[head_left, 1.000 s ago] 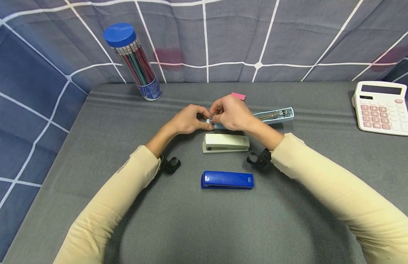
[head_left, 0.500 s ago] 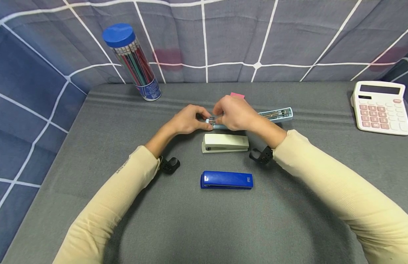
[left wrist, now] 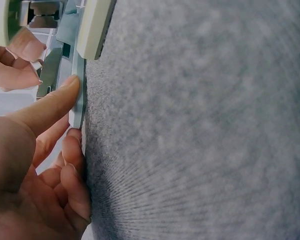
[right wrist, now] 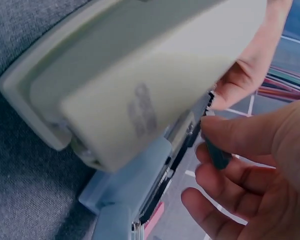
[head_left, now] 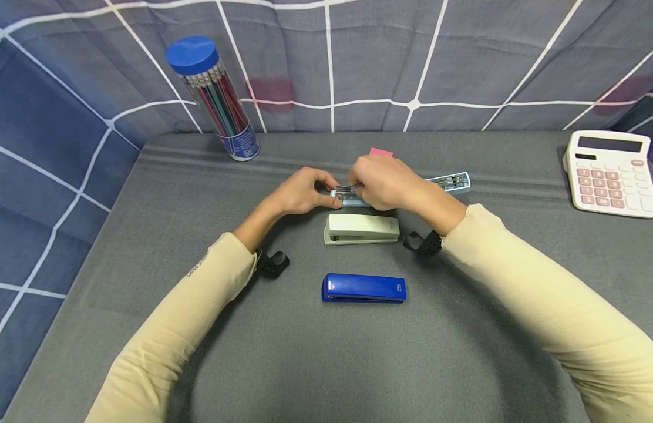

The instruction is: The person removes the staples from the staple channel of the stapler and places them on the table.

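Lying opened out at twelve o'clock from cream stapler, light-blue stapler is pinched at nine o'clock end by left hand. Small dark piece, identity unclear, is pinched by right hand. Opening judged done; inner work judged under way; closing not yet done. Dark-blue stapler, at six o'clock, lies closed.

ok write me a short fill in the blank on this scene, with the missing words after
The left hand holds an end of the light blue stapler, which is ____, not closed.
The cream stapler lies ____ the light blue stapler and dark blue stapler.
The pencil jar has a ____ lid.

Missing words: open; between; blue.
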Available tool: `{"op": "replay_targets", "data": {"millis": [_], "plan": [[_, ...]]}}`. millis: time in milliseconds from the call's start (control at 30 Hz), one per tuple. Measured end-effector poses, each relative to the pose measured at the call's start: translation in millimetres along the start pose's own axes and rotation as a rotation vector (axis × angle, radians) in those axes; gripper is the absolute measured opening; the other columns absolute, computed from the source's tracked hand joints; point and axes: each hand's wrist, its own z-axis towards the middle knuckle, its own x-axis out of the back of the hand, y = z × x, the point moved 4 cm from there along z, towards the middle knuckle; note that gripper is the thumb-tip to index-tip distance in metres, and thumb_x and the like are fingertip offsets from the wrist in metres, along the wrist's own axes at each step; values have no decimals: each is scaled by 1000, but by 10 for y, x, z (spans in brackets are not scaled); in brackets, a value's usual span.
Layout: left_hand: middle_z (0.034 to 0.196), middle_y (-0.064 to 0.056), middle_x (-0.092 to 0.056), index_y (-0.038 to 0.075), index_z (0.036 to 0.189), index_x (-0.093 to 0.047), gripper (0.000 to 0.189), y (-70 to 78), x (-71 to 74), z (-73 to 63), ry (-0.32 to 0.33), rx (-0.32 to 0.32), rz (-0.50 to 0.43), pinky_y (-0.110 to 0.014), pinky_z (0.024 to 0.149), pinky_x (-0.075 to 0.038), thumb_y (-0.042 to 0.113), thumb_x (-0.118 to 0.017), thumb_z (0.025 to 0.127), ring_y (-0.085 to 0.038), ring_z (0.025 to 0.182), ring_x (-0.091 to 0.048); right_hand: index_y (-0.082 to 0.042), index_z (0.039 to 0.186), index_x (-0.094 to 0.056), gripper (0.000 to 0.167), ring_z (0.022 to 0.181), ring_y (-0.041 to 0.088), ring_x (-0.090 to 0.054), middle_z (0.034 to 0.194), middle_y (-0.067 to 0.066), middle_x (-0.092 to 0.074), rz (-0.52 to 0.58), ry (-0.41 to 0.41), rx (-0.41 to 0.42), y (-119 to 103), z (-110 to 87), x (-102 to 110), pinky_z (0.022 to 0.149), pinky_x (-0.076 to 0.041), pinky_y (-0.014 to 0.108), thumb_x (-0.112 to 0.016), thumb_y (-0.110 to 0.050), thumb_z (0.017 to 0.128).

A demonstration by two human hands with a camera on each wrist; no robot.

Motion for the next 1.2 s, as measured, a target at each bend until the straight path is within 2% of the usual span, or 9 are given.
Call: {"op": "replay_targets", "data": {"millis": [100, 167, 233, 300, 400, 567, 733, 1000, 1200], "plan": [[106, -9, -68, 2, 112, -70, 34, 1, 2, 1, 0, 1, 0, -36, 95, -41, 18, -81, 84, -22, 103, -57, -5, 77, -67, 16, 73, 21, -52, 72, 4, -58, 39, -9, 32, 26, -18, 23, 98, -42, 43, -59, 3, 88], [106, -9, -68, 2, 112, -71, 34, 1, 3, 3, 1, 1, -1, -36, 96, -41, 18, -81, 83, -22, 103, -56, -2, 86, -72, 10, 78, 21, -57, 79, 5, -65, 81, -4, 56, 39, -34, 39, 108, -35, 45, -64, 2, 89], [106, -9, -68, 2, 111, -71, 34, 0, 2, 5, 0, 1, -5, -36, 95, -41, 18, -81, 83, -21, 103, -56, -1, 88, -73, 8, 77, 20, -59, 80, 5, -66, 110, 0, 80, 52, -45, 41, 102, -40, 43, -66, 1, 89], [105, -8, -68, 3, 111, -71, 34, -2, 2, 7, 1, 2, -7, -36, 95, -41, 18, -81, 83, -21, 103, -56, -3, 81, -69, 8, 71, 17, -55, 74, 2, -62, 129, 6, 93, 64, -57, 42, 80, -47, 38, -67, 0, 89], [105, -9, -68, 2, 111, -71, 34, -2, 2, 5, 2, 2, -9, -36, 96, -41, 18, -81, 83, -22, 103, -56, -7, 68, -55, 25, 63, 15, -43, 64, -2, -45, 125, 13, 103, 91, -74, 32, 64, -37, 34, -64, 0, 90], [104, -8, -69, 3, 110, -71, 33, -9, -3, 7, 8, 2, -11, -36, 95, -41, 18, -82, 83, -21, 103, -57, -3, 88, -71, 10, 77, 20, -56, 84, 4, -66, 163, 32, 69, 159, -134, 47, 81, -45, 41, -62, -2, 92], [104, -7, -69, 3, 110, -71, 32, -21, -11, 16, 9, 5, -15, -35, 95, -41, 18, -82, 83, -21, 103, -56, 1, 107, -72, 16, 106, 28, -61, 103, 10, -70, 245, 80, 52, 216, -230, 90, 89, -45, 45, -67, -4, 92], [106, -8, -69, 2, 111, -71, 35, -1, -9, 3, 9, 8, -8, -35, 97, -40, 18, -82, 82, -22, 106, -56, -3, 101, -73, 13, 78, 19, -52, 89, 4, -60, 344, 212, 93, 324, -489, 175, 69, -40, 33, -73, -7, 89], [110, -8, -68, 3, 114, -70, 37, -2, -6, -3, 0, 18, -4, -36, 99, -40, 20, -81, 83, -23, 110, -56, -6, 98, -74, 11, 79, 13, -52, 84, -2, -61, 410, 285, 120, 469, -720, 224, 71, -41, 24, -74, -5, 88]]}}
